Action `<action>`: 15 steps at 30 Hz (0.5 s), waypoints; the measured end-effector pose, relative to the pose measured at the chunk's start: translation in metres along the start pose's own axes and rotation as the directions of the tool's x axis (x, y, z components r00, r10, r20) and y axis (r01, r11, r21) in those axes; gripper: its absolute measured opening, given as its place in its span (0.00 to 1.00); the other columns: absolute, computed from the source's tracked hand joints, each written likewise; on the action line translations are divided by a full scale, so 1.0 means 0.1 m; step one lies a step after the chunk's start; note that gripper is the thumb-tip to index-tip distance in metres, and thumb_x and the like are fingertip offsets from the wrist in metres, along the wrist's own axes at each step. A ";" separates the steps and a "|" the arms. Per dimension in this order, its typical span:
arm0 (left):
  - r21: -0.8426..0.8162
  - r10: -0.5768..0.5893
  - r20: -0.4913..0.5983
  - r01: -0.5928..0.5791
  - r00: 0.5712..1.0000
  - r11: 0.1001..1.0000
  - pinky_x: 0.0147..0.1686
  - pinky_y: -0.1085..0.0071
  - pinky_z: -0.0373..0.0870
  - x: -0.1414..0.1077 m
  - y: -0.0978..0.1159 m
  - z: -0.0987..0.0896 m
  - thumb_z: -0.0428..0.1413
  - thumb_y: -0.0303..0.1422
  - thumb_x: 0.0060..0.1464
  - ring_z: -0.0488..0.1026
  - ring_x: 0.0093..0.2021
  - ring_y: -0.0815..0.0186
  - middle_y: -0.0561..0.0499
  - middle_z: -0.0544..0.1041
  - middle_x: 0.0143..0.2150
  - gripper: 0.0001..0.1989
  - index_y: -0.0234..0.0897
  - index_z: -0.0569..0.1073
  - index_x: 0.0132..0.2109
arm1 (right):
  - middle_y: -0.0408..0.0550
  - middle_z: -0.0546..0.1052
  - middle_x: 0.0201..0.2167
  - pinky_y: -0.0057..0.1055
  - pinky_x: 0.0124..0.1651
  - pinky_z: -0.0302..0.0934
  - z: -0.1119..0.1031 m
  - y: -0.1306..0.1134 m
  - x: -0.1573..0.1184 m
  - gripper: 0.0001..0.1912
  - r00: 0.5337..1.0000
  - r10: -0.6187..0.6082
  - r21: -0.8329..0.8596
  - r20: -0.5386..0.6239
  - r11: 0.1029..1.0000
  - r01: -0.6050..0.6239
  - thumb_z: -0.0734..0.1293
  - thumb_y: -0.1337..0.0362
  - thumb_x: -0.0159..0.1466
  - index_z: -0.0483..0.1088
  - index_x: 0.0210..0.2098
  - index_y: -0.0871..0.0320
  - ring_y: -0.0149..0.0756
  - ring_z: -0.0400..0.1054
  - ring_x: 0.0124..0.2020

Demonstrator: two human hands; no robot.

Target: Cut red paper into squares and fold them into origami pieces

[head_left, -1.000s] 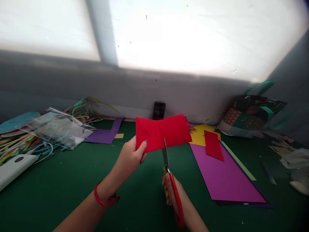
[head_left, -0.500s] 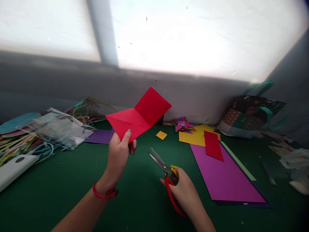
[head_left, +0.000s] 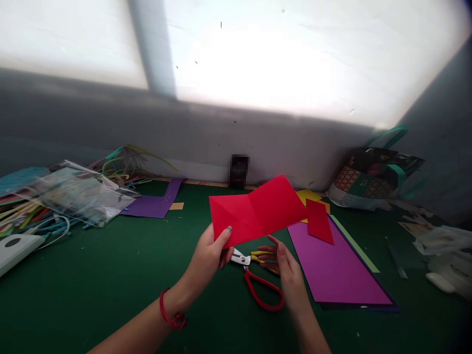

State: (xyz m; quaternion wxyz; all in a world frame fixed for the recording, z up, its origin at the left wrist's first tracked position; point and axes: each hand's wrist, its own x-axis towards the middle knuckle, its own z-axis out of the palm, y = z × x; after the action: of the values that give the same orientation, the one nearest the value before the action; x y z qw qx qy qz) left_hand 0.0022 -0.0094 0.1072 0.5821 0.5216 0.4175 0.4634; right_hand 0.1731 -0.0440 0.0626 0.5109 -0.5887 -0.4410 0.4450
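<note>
My left hand pinches the lower left corner of a creased red paper, thumb on top, and holds it above the table. Scissors with one red and one yellow handle lie on the green table, their blades partly hidden behind my left fingers and the paper. Beside the yellow handle, my right hand has its fingers spread and grips nothing, just below the red paper.
On the right lie a magenta sheet, a smaller red piece, yellow paper and a patterned bag. Purple paper, a clear plastic bag and a white device are on the left.
The scissors have left my right hand and now rest on the table. My left hand has moved right and down with the red paper, which now hides the small yellow square.
</note>
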 end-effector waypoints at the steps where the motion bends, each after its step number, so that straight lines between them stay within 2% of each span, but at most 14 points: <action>1: -0.006 -0.023 0.040 0.023 0.999 1.000 0.14 0.79 0.53 -0.03 -0.06 0.02 0.45 0.38 0.56 0.56 0.13 0.74 0.60 0.60 0.13 0.11 0.38 0.58 0.29 | 0.52 0.73 0.36 0.34 0.36 0.64 0.02 -0.03 -0.01 0.23 1.000 0.009 0.058 0.005 0.998 -0.009 0.53 0.47 0.61 0.66 0.42 0.58 0.42 0.69 0.37; 4: -0.023 -0.132 0.096 0.135 0.987 0.991 0.13 0.81 0.50 -0.12 -0.26 0.08 0.46 0.41 0.55 0.54 0.13 0.75 0.60 0.60 0.14 0.11 0.37 0.60 0.32 | 0.51 0.74 0.29 0.33 0.31 0.64 0.06 -0.06 -0.04 0.23 1.000 0.005 0.074 -0.012 0.997 -0.004 0.56 0.45 0.58 0.68 0.32 0.59 0.42 0.69 0.32; 8: 0.012 -0.213 0.181 0.214 0.960 0.977 0.12 0.80 0.49 -0.20 -0.39 0.12 0.46 0.43 0.55 0.51 0.12 0.76 0.61 0.59 0.12 0.13 0.37 0.62 0.34 | 0.50 0.74 0.31 0.33 0.36 0.63 0.09 -0.08 -0.06 0.20 0.990 -0.035 0.011 -0.138 0.999 0.037 0.62 0.47 0.54 0.68 0.34 0.58 0.42 0.68 0.35; 12: 0.035 -0.215 0.165 0.213 0.962 0.977 0.15 0.78 0.55 -0.17 -0.31 0.08 0.49 0.44 0.53 0.59 0.15 0.73 0.57 0.65 0.16 0.15 0.36 0.65 0.31 | 0.48 0.71 0.21 0.32 0.30 0.63 0.08 -0.06 -0.08 0.19 0.992 -0.007 -0.048 -0.125 0.999 0.001 0.63 0.47 0.54 0.65 0.20 0.57 0.39 0.66 0.25; 15: -0.047 -0.135 0.135 0.142 0.982 0.989 0.27 0.74 0.66 -0.13 -0.20 0.04 0.45 0.45 0.55 0.69 0.26 0.68 0.51 0.73 0.28 0.18 0.35 0.68 0.34 | 0.48 0.70 0.19 0.32 0.28 0.62 0.07 -0.04 -0.11 0.22 0.996 0.024 -0.100 -0.082 0.995 -0.032 0.61 0.45 0.55 0.65 0.17 0.56 0.39 0.65 0.24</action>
State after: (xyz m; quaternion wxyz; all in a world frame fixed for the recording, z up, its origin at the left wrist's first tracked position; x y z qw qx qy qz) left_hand 0.0048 -0.0237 0.0880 0.6539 0.5040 0.4002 0.3978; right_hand 0.1634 -0.0528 0.0669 0.4916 -0.6373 -0.4336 0.4052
